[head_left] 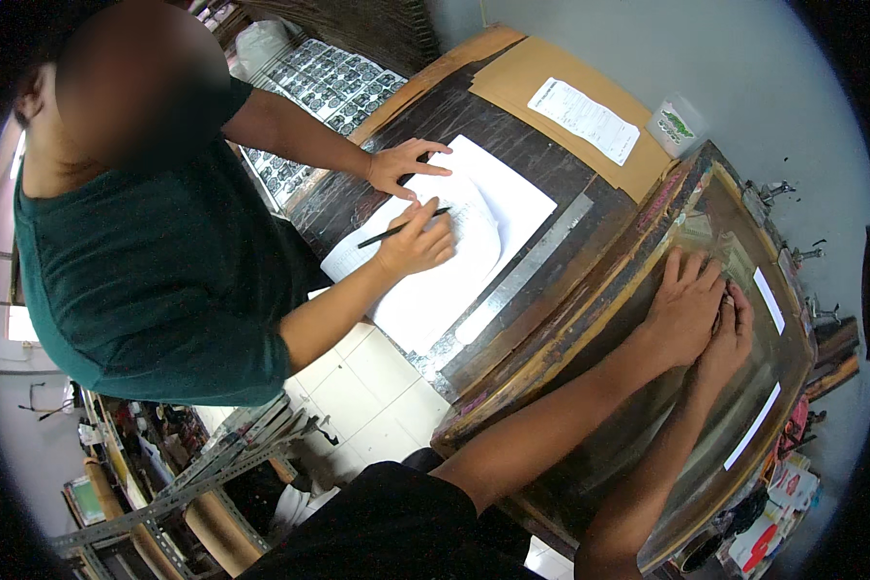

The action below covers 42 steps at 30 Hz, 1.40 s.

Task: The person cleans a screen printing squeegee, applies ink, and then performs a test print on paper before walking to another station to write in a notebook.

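Observation:
My left hand point(684, 307) rests palm down on a dark, glassy panel point(638, 425) set in a worn wooden frame point(570, 343). Its fingers are stretched out and hold nothing. Beside it, touching it, lies my right hand point(727, 338); its fingers are slightly bent and I see nothing in them. Two white strips point(769, 302) lie on the panel to the right of my hands. Across from me, a person in a dark green shirt holds a black pen point(396, 232) over white paper sheets point(454, 261), the other hand steadying the sheets.
A metal ruler point(541, 251) lies on the dark worktable point(396, 145) by the papers. Brown cardboard point(512, 82) bears a printed slip point(585, 121), near a white plastic cup point(677, 126). Metal clamps point(807, 253) line the panel's right side; a metal rack point(193, 493) stands lower left.

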### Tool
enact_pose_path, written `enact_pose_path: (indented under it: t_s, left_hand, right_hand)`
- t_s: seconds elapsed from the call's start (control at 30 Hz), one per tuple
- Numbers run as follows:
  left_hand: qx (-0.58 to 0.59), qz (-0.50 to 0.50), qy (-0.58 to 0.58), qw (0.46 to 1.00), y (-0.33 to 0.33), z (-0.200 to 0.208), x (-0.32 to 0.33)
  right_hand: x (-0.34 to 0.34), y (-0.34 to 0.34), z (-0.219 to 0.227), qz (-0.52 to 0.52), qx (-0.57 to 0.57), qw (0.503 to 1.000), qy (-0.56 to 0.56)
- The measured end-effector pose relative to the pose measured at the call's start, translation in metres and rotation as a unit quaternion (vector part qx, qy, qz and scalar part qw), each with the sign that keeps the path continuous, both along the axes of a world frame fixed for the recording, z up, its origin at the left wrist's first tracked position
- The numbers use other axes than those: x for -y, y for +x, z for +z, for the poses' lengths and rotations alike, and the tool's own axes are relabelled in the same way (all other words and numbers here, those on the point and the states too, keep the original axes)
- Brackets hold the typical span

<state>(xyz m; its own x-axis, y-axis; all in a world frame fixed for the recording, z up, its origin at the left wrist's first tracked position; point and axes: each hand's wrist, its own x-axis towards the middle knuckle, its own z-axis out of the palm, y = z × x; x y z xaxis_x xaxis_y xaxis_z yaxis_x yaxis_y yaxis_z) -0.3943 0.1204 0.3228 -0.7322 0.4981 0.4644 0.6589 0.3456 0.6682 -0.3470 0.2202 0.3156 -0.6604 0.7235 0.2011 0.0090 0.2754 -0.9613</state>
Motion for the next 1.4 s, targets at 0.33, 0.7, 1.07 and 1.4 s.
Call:
enact_pose_path:
  t_s: [0.33,0.7,1.07,1.4]
  left_hand:
    - [0.039,0.382,0.124,0.915,-0.054,0.018,0.044]
    - [0.432,0.403,0.206,0.780,-0.095,0.010,0.130]
    - [0.511,0.418,0.435,0.612,-0.108,-0.011,0.128]
    - [0.524,0.416,0.427,0.609,-0.102,0.001,0.130]
  right_hand:
    - [0.004,-0.006,0.004,-0.003,0.049,0.994,0.101]
    - [0.004,-0.005,0.006,0.026,0.069,0.987,0.145]
    - [0.009,-0.009,0.007,0.046,0.067,0.989,0.126]
    - [0.010,-0.008,0.011,0.051,0.070,0.986,0.141]
